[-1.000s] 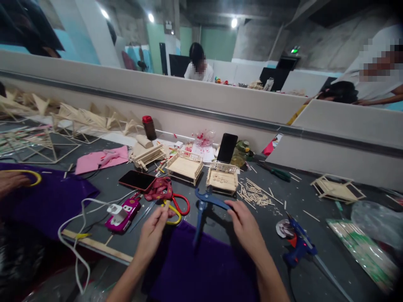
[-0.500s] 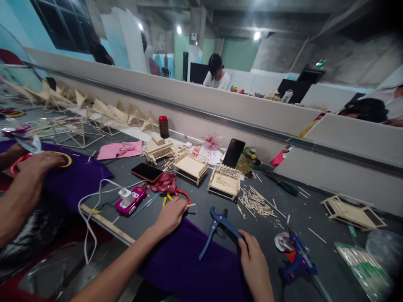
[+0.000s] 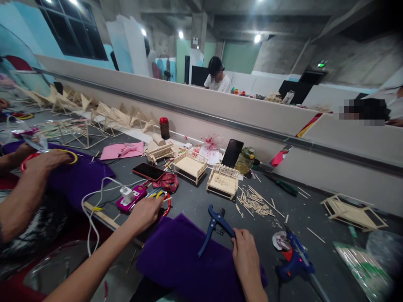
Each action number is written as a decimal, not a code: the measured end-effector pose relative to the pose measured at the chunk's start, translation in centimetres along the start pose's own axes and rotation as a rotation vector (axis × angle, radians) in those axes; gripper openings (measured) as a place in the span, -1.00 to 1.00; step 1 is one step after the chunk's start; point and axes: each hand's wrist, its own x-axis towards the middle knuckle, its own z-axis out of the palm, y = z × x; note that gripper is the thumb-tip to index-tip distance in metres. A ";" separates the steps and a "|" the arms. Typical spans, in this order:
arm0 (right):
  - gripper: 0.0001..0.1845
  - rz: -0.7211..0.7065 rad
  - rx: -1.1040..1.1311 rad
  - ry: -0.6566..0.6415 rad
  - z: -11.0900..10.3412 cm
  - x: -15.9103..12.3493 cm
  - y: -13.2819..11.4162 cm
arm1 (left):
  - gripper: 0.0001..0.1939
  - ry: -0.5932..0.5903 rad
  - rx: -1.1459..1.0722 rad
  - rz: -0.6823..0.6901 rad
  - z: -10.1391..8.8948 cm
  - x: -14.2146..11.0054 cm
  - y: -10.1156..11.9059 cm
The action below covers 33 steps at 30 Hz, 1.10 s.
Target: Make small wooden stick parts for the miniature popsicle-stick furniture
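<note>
"What is the right hand (image 3: 247, 249) doing?"

"Gripping one handle of the blue cutter (image 3: 209, 238). The other handle is ungripped, over the purple cloth (image 3: 176, 247), so the handles stand apart. I can't tell whether it touches the cloth."

"And the left hand (image 3: 147, 214)?"

"Closed on a thin stick (image 3: 168, 199), near the scissors (image 3: 169, 206). The stick's end pokes out past the fingers, perhaps to leave some length free."

"Why is the pile of pieces (image 3: 255, 202) there?"

"It lies beside the small frame (image 3: 223, 181), beyond the cutter, probably to stay within reach."

"The glue gun (image 3: 297, 253)?"

"Right of the right hand, nozzle toward the far side, likely keeping its tip away from the person."
</note>
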 end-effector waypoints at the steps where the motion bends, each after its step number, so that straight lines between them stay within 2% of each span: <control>1: -0.69 0.013 0.028 -0.007 0.0 0.1 0.0 | -0.78 0.040 -0.075 -0.043 -0.2 -0.1 0.4; 3: -0.69 0.059 0.110 -0.025 -0.3 0.1 -0.3 | -0.74 0.115 -0.328 -0.147 -0.1 0.0 2.1; 4: -0.69 0.091 0.157 -0.040 -0.5 0.1 -0.5 | -0.71 0.114 -0.529 -0.171 0.2 0.0 3.3; 7: -0.66 0.178 0.298 -0.079 -1.7 0.1 -1.5 | -0.62 -0.011 -1.196 -0.277 1.8 0.3 8.2; 9: -0.64 0.210 0.384 -0.059 -2.5 0.1 -2.3 | -0.60 -0.064 -1.446 -0.343 3.1 0.4 11.6; 10: -0.63 0.225 0.425 -0.041 -2.9 0.0 -2.7 | -0.60 -0.048 -1.508 -0.374 3.7 0.4 13.2; 12: -0.63 0.279 0.498 -0.008 -3.4 0.0 -3.5 | -0.61 0.019 -1.557 -0.404 4.5 0.3 15.8; 14: -0.61 0.353 0.558 0.016 -3.5 -0.1 -4.1 | -0.63 0.019 -1.676 -0.464 4.8 0.3 17.7; 18: -0.52 0.431 0.681 0.022 -3.4 -0.2 -5.2 | -0.68 0.032 -1.845 -0.518 4.8 0.3 20.1; 24: 0.00 0.385 0.671 0.038 -3.1 0.1 -6.6 | -0.76 0.058 -1.930 -0.526 3.5 -0.2 22.3; 26: 0.06 0.407 0.703 0.045 -2.9 0.4 -6.7 | -0.77 0.046 -1.920 -0.536 3.0 -0.5 22.8; 29: -0.05 0.473 0.867 0.063 -2.9 0.7 -6.4 | -0.76 -0.057 -1.926 -0.495 2.3 -0.7 23.2; 33: -0.39 0.567 1.268 0.009 -4.1 0.4 -5.4 | -0.75 -0.171 -1.848 -0.428 2.2 0.5 22.1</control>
